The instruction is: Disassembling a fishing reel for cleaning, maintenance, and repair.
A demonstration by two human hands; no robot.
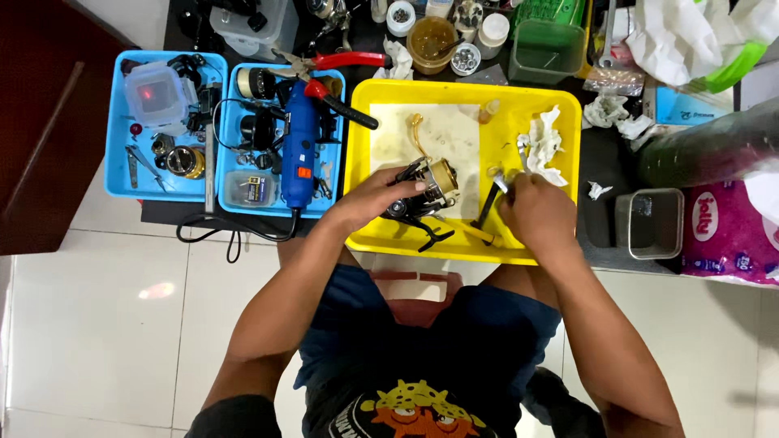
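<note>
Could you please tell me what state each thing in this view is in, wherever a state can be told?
Fishing reel: lying in the yellow tray, gripped by the left hand.
Right hand: fingers closed around a small metal part; handle beside it.
Tissue: crumpled, in the tray.
Blue rotary tool: lying across the blue tray, cord attached.
Red-handled pliers: lying on the table.
Clear box: open.

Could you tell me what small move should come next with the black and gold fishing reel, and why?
Probably turn the handle gently: the left hand steadies the black and gold fishing reel over the yellow plastic tray, while the right hand grips its black crank handle.
</note>
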